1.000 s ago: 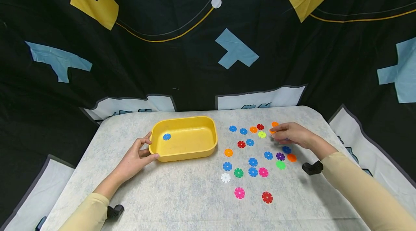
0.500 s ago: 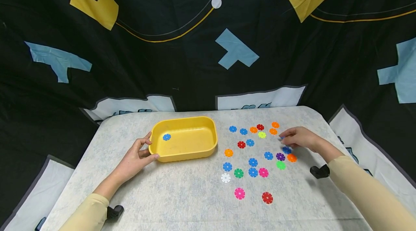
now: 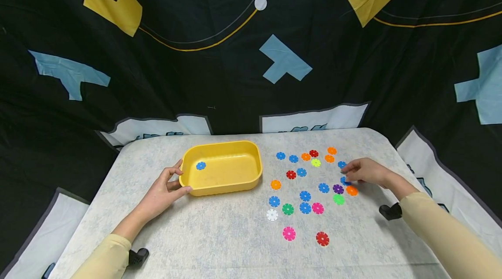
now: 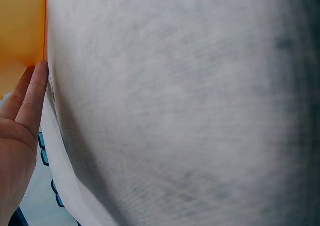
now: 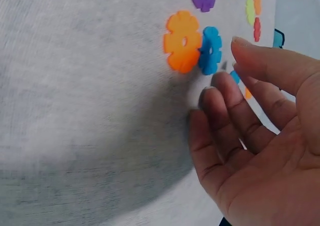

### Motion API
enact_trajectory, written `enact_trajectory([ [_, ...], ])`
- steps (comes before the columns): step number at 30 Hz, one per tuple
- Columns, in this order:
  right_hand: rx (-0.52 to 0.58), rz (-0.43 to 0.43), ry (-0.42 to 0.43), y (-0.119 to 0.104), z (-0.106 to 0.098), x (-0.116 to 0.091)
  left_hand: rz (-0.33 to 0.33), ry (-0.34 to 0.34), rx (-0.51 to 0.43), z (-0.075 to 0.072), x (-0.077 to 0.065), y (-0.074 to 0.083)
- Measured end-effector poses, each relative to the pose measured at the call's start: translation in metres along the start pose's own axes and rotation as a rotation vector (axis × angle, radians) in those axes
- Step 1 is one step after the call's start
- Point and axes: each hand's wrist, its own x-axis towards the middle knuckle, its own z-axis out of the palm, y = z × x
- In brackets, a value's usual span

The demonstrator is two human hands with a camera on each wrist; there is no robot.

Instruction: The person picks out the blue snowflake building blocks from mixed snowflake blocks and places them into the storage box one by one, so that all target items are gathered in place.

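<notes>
In the head view, my left hand holds the left end of a yellow plastic tray, thumb at the near corner and fingers at the rim. Its fingertips touch the tray wall in the left wrist view. One blue snowflake disc lies inside the tray. On the right, my right hand hovers with loosely bent fingers just over a blue snowflake disc, partly covered in the head view. In the right wrist view nothing shows between its fingers; an orange disc overlaps the blue disc.
Several flat snowflake discs lie scattered right of the tray, among them a purple disc, a light green disc, a white disc and a red disc. A pale cloth covers the table; a black curtain hangs behind.
My right hand has moved right and nearer, from the orange discs at the back to the blue disc, uncovering another blue disc. The left hand and tray stay put.
</notes>
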Motion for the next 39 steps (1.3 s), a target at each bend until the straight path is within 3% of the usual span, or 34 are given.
enact_trajectory([
  [15, 0.052, -0.025, 0.046, 0.014, 0.009, 0.002, -0.004, 0.004, 0.009, 0.000, 0.000, 0.000],
  [22, 0.019, -0.059, 0.077, 0.016, 0.013, 0.004, -0.007, 0.003, 0.017, 0.000, -0.001, 0.001],
  [39, -0.060, -0.045, 0.090, 0.013, 0.015, 0.008, 0.003, 0.003, 0.002, 0.000, 0.000, -0.001],
])
